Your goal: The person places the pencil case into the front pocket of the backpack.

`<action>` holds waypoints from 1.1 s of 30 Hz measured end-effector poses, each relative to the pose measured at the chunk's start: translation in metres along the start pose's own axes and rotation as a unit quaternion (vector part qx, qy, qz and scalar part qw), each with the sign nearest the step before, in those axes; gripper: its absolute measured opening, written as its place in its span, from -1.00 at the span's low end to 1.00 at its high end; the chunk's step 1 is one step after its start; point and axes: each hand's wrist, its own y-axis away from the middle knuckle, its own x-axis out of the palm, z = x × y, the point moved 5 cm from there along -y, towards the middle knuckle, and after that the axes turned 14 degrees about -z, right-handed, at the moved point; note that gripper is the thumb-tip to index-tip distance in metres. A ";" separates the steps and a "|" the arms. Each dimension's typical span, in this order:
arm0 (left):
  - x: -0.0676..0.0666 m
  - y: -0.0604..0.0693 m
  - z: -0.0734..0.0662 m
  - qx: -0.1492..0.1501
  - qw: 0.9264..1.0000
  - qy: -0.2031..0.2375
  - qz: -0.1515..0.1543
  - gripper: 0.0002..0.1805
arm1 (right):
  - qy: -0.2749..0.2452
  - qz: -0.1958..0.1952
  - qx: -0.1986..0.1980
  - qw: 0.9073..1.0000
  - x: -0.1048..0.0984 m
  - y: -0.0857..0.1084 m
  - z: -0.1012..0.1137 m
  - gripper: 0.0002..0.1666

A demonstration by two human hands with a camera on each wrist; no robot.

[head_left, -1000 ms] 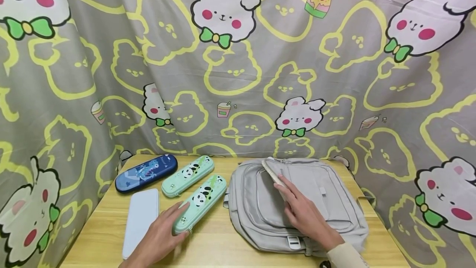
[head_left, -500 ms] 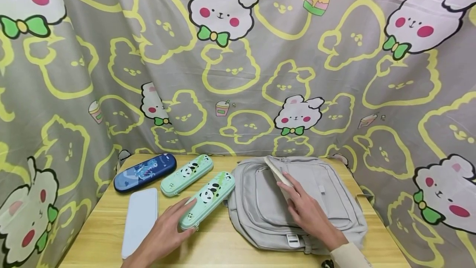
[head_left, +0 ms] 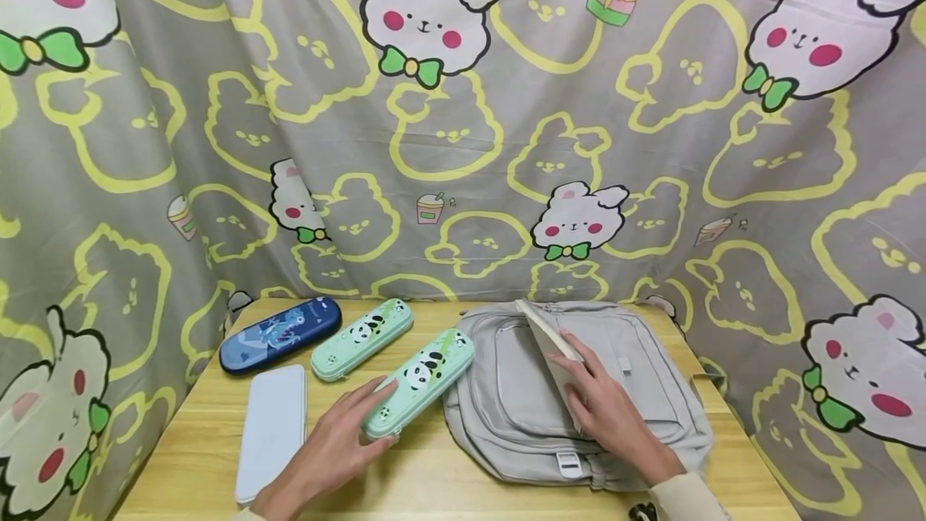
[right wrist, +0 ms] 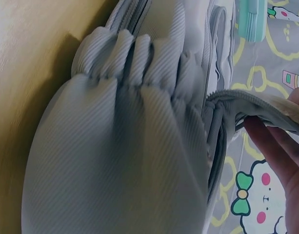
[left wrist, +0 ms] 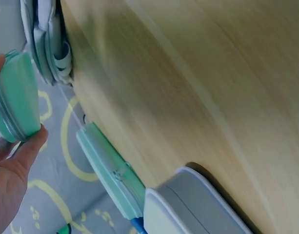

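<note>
panda case [head_left: 419,384] in left hand [head_left: 338,434], long axis forward-right

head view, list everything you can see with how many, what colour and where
table: 1, light wood, across the bottom
curtain: 1, grey with yellow outlines and white rabbits, behind and beside the table
backpack: 1, grey, right half of the table
flap: 1, grey with pale edge, raised on the backpack
buckle: 1, white, backpack's near side
held panda case: 1, mint green, beside the backpack
other panda case: 1, mint green, table's back left
dinosaur case: 1, dark blue, far left
plain case: 1, pale blue, near left
left hand: 1, bare, gripping the held panda case
right hand: 1, bare, holding the flap
</note>
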 end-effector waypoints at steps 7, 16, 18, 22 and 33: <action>0.002 -0.004 -0.009 0.012 1.000 0.014 0.000 -0.12 | -0.021 -0.009 0.020 1.000 -0.006 0.004 -0.006 -0.20; 0.008 -0.009 -0.018 0.021 0.999 0.028 0.015 -0.13 | 0.000 -0.022 0.040 0.999 -0.013 0.006 -0.010 -0.08; 0.011 -0.011 -0.019 0.022 0.999 0.032 0.019 -0.14 | 0.007 -0.030 0.038 0.999 -0.015 0.005 -0.010 -0.07; 0.016 -0.014 -0.023 0.031 0.999 0.038 0.023 -0.14 | 0.010 -0.035 0.039 0.999 -0.017 0.003 -0.008 -0.09; 0.028 -0.021 -0.036 0.071 0.995 0.058 0.048 -0.14 | 0.025 0.018 0.042 0.999 -0.022 -0.004 -0.006 -0.17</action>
